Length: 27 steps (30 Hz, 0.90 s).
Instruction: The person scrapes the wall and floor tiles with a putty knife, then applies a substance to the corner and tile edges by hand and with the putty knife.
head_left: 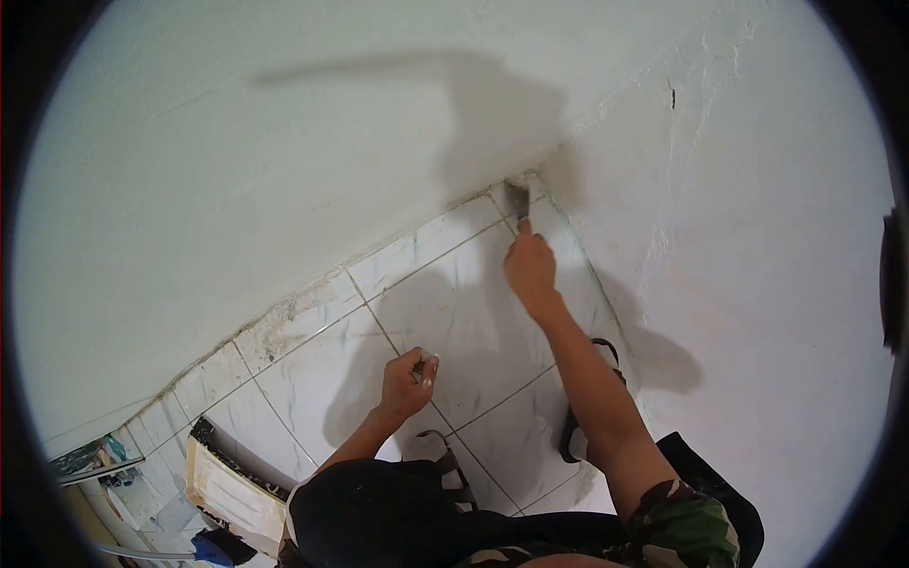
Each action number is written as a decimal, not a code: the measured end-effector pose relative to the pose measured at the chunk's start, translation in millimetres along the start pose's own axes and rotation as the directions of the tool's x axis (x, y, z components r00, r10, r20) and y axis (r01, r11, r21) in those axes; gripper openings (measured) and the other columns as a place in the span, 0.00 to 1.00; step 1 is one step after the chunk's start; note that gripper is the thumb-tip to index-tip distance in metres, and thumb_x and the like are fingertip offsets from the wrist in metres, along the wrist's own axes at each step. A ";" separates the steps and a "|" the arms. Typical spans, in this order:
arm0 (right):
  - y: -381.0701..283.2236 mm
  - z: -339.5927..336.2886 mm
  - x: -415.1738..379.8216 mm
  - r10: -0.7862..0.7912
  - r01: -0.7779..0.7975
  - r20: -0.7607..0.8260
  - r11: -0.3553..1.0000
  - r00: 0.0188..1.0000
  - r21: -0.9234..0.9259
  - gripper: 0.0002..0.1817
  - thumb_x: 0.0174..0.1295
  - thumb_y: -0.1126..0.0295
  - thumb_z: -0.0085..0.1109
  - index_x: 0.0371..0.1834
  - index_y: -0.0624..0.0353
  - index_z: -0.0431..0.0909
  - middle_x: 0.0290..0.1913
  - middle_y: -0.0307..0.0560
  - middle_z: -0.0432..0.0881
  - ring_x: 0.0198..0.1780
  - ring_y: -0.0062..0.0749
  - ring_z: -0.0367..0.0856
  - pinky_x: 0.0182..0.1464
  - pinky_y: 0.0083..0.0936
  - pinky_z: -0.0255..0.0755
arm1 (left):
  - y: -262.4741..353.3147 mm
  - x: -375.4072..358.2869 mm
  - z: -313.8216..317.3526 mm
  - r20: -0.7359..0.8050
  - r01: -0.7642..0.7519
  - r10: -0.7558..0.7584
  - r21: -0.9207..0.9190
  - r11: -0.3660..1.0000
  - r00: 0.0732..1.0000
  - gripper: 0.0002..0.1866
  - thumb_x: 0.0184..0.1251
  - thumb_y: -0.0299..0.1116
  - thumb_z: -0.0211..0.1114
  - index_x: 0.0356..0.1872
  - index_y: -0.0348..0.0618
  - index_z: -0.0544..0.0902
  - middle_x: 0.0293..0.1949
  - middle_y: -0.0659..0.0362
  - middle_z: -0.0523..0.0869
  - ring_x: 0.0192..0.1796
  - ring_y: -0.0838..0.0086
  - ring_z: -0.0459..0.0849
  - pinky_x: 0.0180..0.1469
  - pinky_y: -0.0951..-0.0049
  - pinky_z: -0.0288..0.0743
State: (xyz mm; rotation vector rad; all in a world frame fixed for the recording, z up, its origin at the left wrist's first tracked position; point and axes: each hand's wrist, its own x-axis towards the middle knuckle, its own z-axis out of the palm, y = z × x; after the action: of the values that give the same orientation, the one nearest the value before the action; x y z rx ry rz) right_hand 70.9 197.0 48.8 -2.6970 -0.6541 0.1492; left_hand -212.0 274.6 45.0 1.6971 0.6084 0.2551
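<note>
My right hand (530,268) reaches into the corner where two white walls meet the floor, its fingers wrapped round the handle of a scraper (517,197). The wide dark blade touches the tile at the wall's base. Lower and to the left, my left hand (407,383) hovers over the tiled floor (454,312) with its fingers curled in towards the thumb. Whatever lies inside that curl, if anything, is too small to make out. Dirt and rough residue mark the strip of tiles along the left wall (284,327).
A framed panel or box (232,483) stands at the lower left, near a blue brush-like item (222,546) and assorted clutter (99,459). Cracks run down the right wall (663,189). My sandalled feet are below me, and a dark object (892,284) shows at the right edge.
</note>
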 end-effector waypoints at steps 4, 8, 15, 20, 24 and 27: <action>-21.0 -11.8 -35.8 -0.202 0.215 0.171 0.975 0.964 -0.059 0.23 0.62 0.73 0.54 0.63 0.64 0.72 0.40 0.65 0.82 0.40 0.59 0.85 0.41 0.49 0.79 | 5.5 -2.2 -3.6 0.004 -0.085 0.085 0.043 0.995 0.996 0.10 0.69 0.26 0.65 0.26 0.37 0.78 0.19 0.55 0.80 0.20 0.71 0.80 0.27 0.71 0.72; -43.6 -50.8 -61.8 -0.451 0.384 0.409 0.892 0.793 0.238 0.22 0.63 0.70 0.56 0.61 0.55 0.75 0.37 0.60 0.83 0.39 0.56 0.84 0.43 0.50 0.76 | 14.5 0.1 -4.4 -0.013 -0.186 0.187 0.063 0.980 0.982 0.09 0.67 0.25 0.65 0.26 0.37 0.78 0.20 0.53 0.80 0.22 0.66 0.82 0.28 0.69 0.73; -8.9 -78.5 -20.1 -0.233 0.217 0.186 0.971 0.954 0.104 0.16 0.64 0.69 0.56 0.55 0.56 0.79 0.34 0.59 0.84 0.38 0.57 0.84 0.43 0.50 0.77 | 7.8 -7.8 -12.6 0.004 -0.188 0.189 0.117 0.975 0.982 0.08 0.68 0.21 0.61 0.27 0.36 0.79 0.21 0.55 0.82 0.23 0.72 0.83 0.29 0.73 0.74; 29.0 -65.7 0.3 -0.302 0.297 0.082 0.953 0.950 0.065 0.14 0.65 0.70 0.56 0.53 0.57 0.80 0.33 0.60 0.84 0.37 0.57 0.84 0.42 0.49 0.77 | 1.5 -15.8 -9.6 0.011 -0.178 0.179 0.162 0.970 0.984 0.07 0.67 0.21 0.61 0.27 0.36 0.79 0.21 0.55 0.82 0.24 0.70 0.84 0.30 0.72 0.75; 31.6 -41.1 14.6 -0.314 0.308 0.131 0.949 0.940 0.065 0.15 0.65 0.71 0.56 0.55 0.56 0.80 0.33 0.62 0.84 0.36 0.57 0.84 0.41 0.47 0.78 | 2.5 -20.6 -10.0 0.027 -0.183 0.181 0.185 0.966 0.983 0.05 0.65 0.20 0.62 0.28 0.36 0.79 0.22 0.54 0.82 0.26 0.68 0.85 0.31 0.71 0.76; 41.0 -37.1 5.7 -0.332 0.328 0.063 0.942 0.941 0.071 0.15 0.65 0.72 0.56 0.54 0.56 0.80 0.33 0.61 0.85 0.37 0.57 0.85 0.41 0.48 0.78 | 4.1 -28.8 1.0 0.048 -0.191 0.186 0.158 0.969 0.981 0.06 0.64 0.21 0.63 0.28 0.36 0.78 0.23 0.52 0.82 0.27 0.64 0.85 0.31 0.68 0.76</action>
State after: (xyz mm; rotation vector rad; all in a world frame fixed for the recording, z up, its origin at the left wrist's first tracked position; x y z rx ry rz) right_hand 100.1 153.8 68.1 -2.4905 -1.0947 0.1786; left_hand -234.5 258.2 53.3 1.9156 0.4529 0.3199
